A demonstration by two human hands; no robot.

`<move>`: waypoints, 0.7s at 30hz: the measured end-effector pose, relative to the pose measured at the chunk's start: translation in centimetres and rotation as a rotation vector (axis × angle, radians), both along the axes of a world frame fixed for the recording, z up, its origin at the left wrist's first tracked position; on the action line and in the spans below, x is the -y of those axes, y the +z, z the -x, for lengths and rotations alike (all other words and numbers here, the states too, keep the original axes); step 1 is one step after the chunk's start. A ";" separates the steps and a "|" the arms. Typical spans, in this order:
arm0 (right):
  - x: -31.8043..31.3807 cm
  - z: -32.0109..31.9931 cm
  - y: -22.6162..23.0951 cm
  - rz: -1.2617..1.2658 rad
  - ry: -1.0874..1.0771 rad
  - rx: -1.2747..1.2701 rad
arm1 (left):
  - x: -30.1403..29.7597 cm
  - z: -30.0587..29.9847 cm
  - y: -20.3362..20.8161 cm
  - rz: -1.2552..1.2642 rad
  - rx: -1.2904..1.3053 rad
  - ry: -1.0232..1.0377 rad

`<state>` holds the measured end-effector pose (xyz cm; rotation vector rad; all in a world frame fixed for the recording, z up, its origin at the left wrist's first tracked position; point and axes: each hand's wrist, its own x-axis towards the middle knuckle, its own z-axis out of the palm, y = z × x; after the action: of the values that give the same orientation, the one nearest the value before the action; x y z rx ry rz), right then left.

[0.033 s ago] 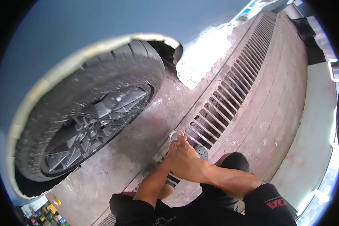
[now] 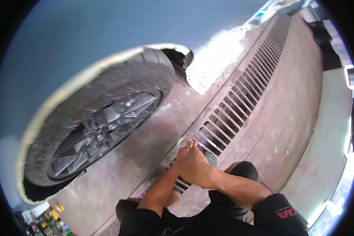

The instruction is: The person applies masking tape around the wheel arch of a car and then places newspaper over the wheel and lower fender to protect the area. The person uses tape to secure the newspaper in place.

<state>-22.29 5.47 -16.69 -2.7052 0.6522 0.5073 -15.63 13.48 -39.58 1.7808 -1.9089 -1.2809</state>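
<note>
My right hand (image 2: 196,167) lies across my left hand (image 2: 181,161), and the two meet in front of my knees. At their fingertips sits a white ring-shaped roll (image 2: 183,143) with a raised rim, which looks like tape. Its lower edge is covered by the bent, pressed-together fingers of my right hand. Most of my left fingers are hidden beneath the right hand. A dark perforated shoe tip (image 2: 211,158) shows just right of my hands.
A blue-grey vehicle panel (image 2: 106,23) fills the upper left, with pale edging round its wheel arch and a wheel (image 2: 102,122) inside. A barred floor drain (image 2: 240,98) runs diagonally past my hands. White sheeting (image 2: 216,59) hangs by the panel; coloured containers (image 2: 47,222) stand lower left.
The view has shifted slightly, so the wheel and panel appear a little further right and its arch top lower. My hands keep their hold beside the white roll.
</note>
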 end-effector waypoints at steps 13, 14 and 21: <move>-9.5 7.2 -2.9 -0.550 -0.209 0.070 | -13.2 -8.5 24.4 -0.446 0.436 -0.060; -11.8 8.7 -3.2 -0.534 0.064 -0.026 | -16.4 -8.7 24.5 -0.378 0.441 0.049; -14.1 15.3 17.4 -0.589 0.064 -0.138 | -19.8 -4.2 41.5 -0.146 0.401 0.450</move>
<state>-37.63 19.54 0.68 -2.1519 0.3711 0.7687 -11.41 33.26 1.93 2.5147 -1.4672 -0.9759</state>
